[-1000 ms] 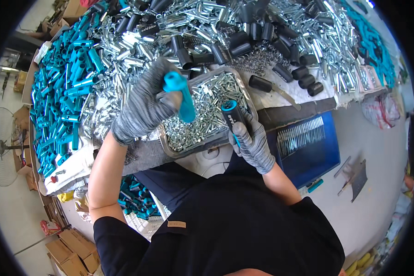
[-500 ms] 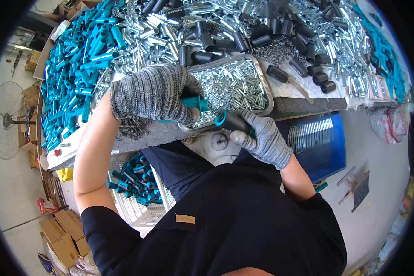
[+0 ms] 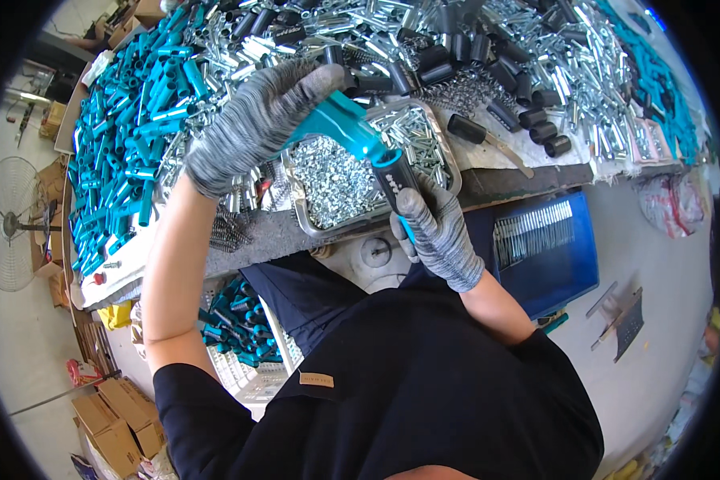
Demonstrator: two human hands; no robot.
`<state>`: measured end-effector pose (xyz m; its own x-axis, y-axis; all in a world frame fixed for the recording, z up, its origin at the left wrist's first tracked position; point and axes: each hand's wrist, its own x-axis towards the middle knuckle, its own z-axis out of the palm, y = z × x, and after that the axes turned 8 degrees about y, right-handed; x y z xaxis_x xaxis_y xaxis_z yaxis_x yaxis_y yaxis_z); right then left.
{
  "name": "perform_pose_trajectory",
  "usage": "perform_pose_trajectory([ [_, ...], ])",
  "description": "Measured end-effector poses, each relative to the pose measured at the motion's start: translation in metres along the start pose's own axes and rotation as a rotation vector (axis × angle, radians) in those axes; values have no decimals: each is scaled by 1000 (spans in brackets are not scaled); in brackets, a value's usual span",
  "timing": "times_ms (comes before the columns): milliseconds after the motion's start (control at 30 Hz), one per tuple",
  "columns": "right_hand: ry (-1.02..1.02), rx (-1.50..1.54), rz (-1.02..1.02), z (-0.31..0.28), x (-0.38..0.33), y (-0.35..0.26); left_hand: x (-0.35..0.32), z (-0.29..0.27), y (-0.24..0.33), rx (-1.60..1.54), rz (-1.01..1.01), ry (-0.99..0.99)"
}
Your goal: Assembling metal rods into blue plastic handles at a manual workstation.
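Note:
My left hand (image 3: 268,124), in a grey knitted glove, is closed round a curved teal plastic piece (image 3: 340,124). The piece slants down to the right, and its narrow end meets the teal-ringed top of a black tubular handle (image 3: 396,178). Whether that end is inside the ring or only against it, I cannot tell. My right hand (image 3: 438,228), gloved alike, grips the handle by its lower part, where a teal strip shows between the fingers. Below both hands lies a metal tray (image 3: 310,226) of small silver fasteners and pins.
Teal tubes (image 3: 140,144) heap up on the left of the bench, silver metal parts (image 3: 568,72) and black sleeves (image 3: 436,64) behind. A knife-like tool (image 3: 508,154) lies at the right edge. Below stand a white crate (image 3: 252,380) of teal-black handles and a blue bin (image 3: 548,280).
My left hand has risen and turned, bringing more of the teal piece into view. My right hand has tipped the black handle upright, and its ringed end now meets the teal piece.

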<state>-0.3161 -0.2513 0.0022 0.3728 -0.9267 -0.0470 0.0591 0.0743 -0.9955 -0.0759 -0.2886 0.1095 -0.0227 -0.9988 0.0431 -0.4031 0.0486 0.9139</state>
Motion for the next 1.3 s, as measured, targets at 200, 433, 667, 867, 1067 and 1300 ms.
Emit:
perform_pose_trajectory([
  [200, 34, -444, -335, 2, 9, -6, -6, 26, 30, 922, 66, 253],
  [433, 60, -505, -333, 3, 10, -14, -7, 23, 30, 1064, 142, 244],
  [667, 61, -693, -265, 10, 14, -20, -8, 23, 41, 1156, -59, 221],
  [867, 5, -882, -245, 21, 19, -24, -9, 21, 39, 1297, -240, 113],
  [1067, -82, -578, -197, 14, 26, -18, -7, 1, 6, 1071, 72, 263],
  [1300, -415, 124, 373, -2, 30, -50, 8, 7, -24, 360, 494, 443],
])
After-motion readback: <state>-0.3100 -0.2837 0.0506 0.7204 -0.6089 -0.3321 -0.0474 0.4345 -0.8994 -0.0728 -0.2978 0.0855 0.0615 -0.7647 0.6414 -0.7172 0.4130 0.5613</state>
